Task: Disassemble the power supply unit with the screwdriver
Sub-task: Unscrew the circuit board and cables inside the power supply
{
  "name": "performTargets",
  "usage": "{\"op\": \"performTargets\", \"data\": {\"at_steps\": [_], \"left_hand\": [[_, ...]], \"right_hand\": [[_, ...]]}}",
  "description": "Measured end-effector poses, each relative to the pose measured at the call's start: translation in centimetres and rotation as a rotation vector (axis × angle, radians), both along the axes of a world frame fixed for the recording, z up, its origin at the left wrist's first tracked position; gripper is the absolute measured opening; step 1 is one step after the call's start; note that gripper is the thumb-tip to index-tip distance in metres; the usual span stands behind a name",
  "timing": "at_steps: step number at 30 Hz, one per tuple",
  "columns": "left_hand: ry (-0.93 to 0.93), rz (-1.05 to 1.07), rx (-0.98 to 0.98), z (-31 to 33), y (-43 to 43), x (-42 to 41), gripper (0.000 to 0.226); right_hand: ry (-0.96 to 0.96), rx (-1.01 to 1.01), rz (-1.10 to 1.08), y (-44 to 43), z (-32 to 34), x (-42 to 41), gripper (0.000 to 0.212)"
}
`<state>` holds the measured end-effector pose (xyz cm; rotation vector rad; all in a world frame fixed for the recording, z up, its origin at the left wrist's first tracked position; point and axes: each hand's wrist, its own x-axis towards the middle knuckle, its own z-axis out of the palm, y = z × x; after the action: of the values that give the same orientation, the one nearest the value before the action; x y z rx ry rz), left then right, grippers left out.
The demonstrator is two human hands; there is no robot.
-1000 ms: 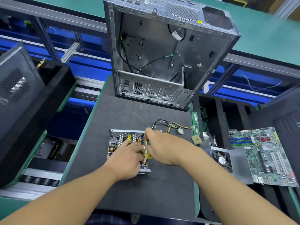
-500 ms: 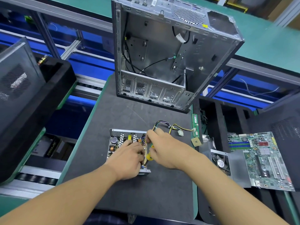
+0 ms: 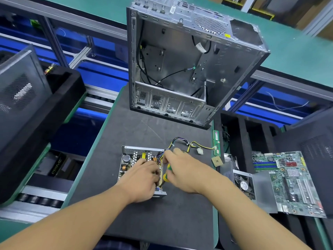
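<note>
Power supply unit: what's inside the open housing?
Inside the power supply unit: capacitor, copper coil, coloured wires. Left hand covers the near right part; right hand holds the screwdriver there, tip hidden.

A bare left forearm (image 3: 72, 222) and a bare right forearm (image 3: 243, 213) fill the lower corners of the frame, uncovered from frame edge to wrist. The left hand (image 3: 142, 179) and right hand (image 3: 185, 170) are ungloved. At bottom centre, a sliver of dark blue checked cloth (image 3: 115, 245) shows between the arms.

yellow-and-green screwdriver (image 3: 166, 175), green motherboard (image 3: 292, 181), black mat (image 3: 162, 222), silver perforated case (image 3: 189, 69).
</note>
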<state>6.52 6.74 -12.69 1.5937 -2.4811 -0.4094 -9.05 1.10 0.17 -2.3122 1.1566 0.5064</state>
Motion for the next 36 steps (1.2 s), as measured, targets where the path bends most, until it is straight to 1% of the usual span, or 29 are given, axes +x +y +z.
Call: {"op": "performTargets", "data": {"at_steps": [2, 3, 7, 10, 12, 15, 17, 21, 22, 24, 25, 28, 29, 31, 33, 34, 36], "left_hand": [[-0.001, 0.000, -0.005, 0.2, -0.1, 0.0, 0.031], [-0.008, -0.001, -0.010, 0.2, -0.1, 0.0, 0.032], [-0.041, -0.013, 0.000, 0.1, 0.0, -0.1, 0.040], [-0.018, -0.013, 0.030, -0.1, 0.0, -0.1, 0.047], [-0.033, -0.016, 0.013, 0.0, -0.1, -0.1, 0.046], [-0.026, -0.013, -0.030, 0.3, 0.0, -0.1, 0.037], [-0.032, -0.014, -0.018, 0.2, 0.1, 0.0, 0.039], [-0.052, -0.032, 0.044, -0.3, -0.1, -0.1, 0.057], [-0.047, -0.026, 0.044, -0.3, -0.1, -0.1, 0.058], [-0.066, -0.019, 0.011, 0.1, 0.0, -0.2, 0.048], [-0.069, -0.014, -0.017, 0.3, 0.1, -0.2, 0.042], [-0.046, -0.010, -0.046, 0.4, 0.2, -0.2, 0.033], [-0.041, -0.011, -0.046, 0.4, 0.2, -0.3, 0.032], [-0.046, -0.016, -0.049, 0.5, 0.1, -0.3, 0.032], [-0.059, -0.017, -0.025, 0.4, 0.1, -0.3, 0.033], [-0.064, -0.017, -0.003, 0.3, 0.0, -0.2, 0.036], [-0.062, -0.027, 0.023, -0.1, 0.0, -0.1, 0.050]], "right_hand": [[-0.001, 0.098, -0.028, -0.2, 0.3, 0.0, 0.028], [0.011, 0.090, -0.036, 0.0, 0.3, 0.0, 0.030], [0.097, -0.143, -0.062, 0.8, 0.0, 0.5, 0.030], [0.116, -0.201, 0.013, 0.9, -0.2, 1.0, 0.024], [0.079, -0.138, 0.002, 0.7, -0.2, 1.1, 0.023], [0.001, 0.034, -0.064, 0.3, 0.1, 0.8, 0.025], [-0.005, 0.047, -0.091, 0.4, 0.2, 0.6, 0.025], [0.089, -0.149, -0.104, 0.5, 0.0, 0.3, 0.036], [0.106, -0.198, -0.068, 0.5, 0.0, 0.3, 0.033], [0.102, -0.227, -0.004, 0.6, -0.1, 0.2, 0.022], [0.082, -0.189, 0.002, 0.7, -0.1, 0.2, 0.020], [0.000, 0.037, -0.063, 0.6, 0.4, 0.0, 0.022], [-0.009, 0.085, -0.078, 0.5, 0.6, 0.0, 0.024], [-0.004, 0.114, -0.106, 0.6, 0.6, -0.1, 0.024], [0.021, 0.052, -0.156, 1.0, 0.4, 0.1, 0.022], [0.046, -0.019, -0.161, 1.1, 0.3, 0.1, 0.026], [0.100, -0.187, -0.082, 1.3, 0.0, 0.3, 0.025]]}}
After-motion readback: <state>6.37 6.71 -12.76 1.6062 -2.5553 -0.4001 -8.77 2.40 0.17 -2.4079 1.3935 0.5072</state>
